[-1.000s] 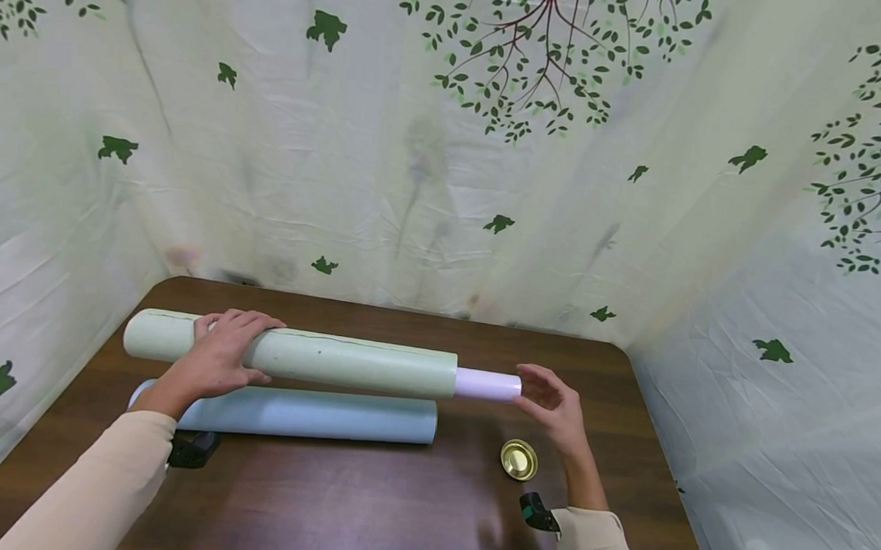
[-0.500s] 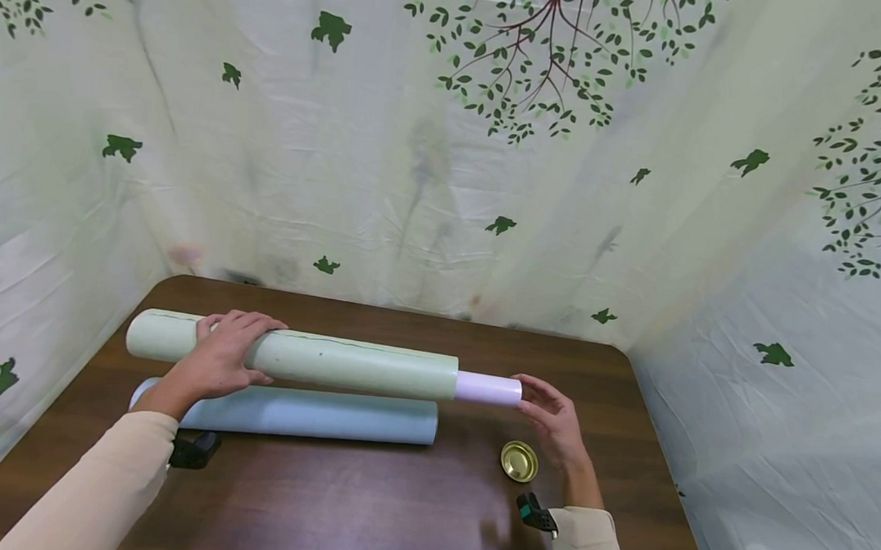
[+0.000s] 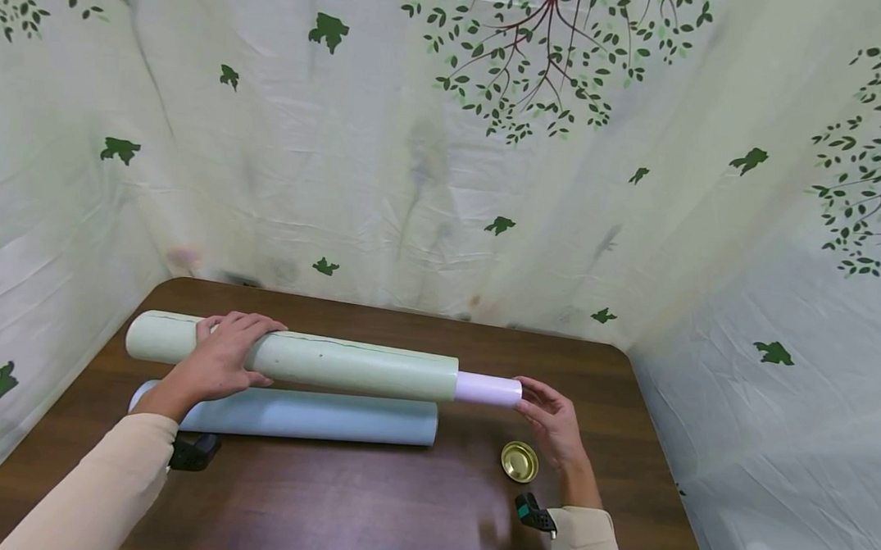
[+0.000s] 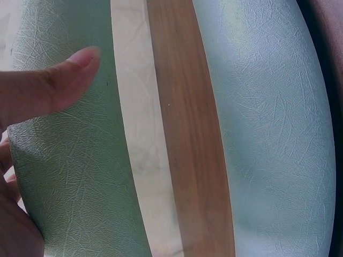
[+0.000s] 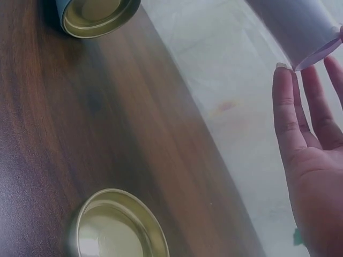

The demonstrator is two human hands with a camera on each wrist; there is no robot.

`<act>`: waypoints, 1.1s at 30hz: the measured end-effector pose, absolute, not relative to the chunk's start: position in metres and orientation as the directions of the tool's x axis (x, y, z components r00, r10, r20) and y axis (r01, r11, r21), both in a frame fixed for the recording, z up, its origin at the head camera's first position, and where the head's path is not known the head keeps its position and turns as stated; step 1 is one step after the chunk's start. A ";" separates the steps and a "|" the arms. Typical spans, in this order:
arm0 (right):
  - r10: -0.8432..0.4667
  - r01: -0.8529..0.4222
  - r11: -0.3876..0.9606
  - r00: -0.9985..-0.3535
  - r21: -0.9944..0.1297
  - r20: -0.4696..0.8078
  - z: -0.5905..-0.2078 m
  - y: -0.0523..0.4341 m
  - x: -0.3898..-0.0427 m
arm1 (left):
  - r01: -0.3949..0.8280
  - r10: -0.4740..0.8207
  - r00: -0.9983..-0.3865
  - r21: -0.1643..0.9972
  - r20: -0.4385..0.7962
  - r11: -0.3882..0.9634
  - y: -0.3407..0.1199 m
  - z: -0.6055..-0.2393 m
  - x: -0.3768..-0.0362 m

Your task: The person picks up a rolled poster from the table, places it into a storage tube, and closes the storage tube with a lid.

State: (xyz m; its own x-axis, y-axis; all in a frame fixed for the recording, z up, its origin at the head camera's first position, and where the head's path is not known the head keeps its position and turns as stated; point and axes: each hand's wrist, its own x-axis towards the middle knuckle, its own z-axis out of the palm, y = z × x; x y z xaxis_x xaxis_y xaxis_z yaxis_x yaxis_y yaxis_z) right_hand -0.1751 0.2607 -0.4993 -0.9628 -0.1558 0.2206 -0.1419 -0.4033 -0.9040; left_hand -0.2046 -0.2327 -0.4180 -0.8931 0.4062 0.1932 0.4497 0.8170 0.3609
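My left hand [image 3: 224,357] grips a long pale green tube [image 3: 363,366] from above, near its left part. In the left wrist view the thumb [image 4: 75,75] lies along its textured surface. A lilac roll [image 3: 489,389] sticks out of the tube's right end. My right hand [image 3: 558,424] pinches the roll's outer end between thumb and fingers, which look mostly straight in the right wrist view. The green tube is held up behind a light blue tube [image 3: 316,416], which lies on the table. A round gold metal cap [image 3: 519,461] rests below my right hand.
The brown wooden table [image 3: 342,500] has rounded far corners. White curtains [image 3: 385,182] with green leaf prints hang behind and at both sides. The blue tube's gold metal end [image 5: 102,19] faces right, near the loose cap.
My right hand has moved slightly down and left, closing its thumb and fingers onto the lilac roll's end. The left hand, green tube, blue tube and cap stay nearly the same.
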 end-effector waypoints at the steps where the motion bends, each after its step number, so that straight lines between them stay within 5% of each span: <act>1: -0.155 -0.140 -0.400 -0.964 -0.906 0.218 -0.499 0.260 -0.175 | 0.451 0.407 -0.893 0.360 0.194 0.817 -0.233 -0.418 -0.205; 33: -0.136 -0.186 -0.313 -0.962 -0.931 0.238 -0.492 0.246 -0.177 | 0.447 0.402 -0.894 0.366 0.196 0.816 -0.231 -0.420 -0.207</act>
State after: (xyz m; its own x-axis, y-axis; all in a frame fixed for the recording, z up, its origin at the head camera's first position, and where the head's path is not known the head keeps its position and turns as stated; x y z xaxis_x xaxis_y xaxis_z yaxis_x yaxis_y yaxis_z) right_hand -0.1771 0.2461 -0.4920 -0.9618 -0.1357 0.2376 -0.1858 -0.3134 -0.9313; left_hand -0.2073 -0.2313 -0.4202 -0.8944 0.4022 0.1959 0.4472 0.8160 0.3663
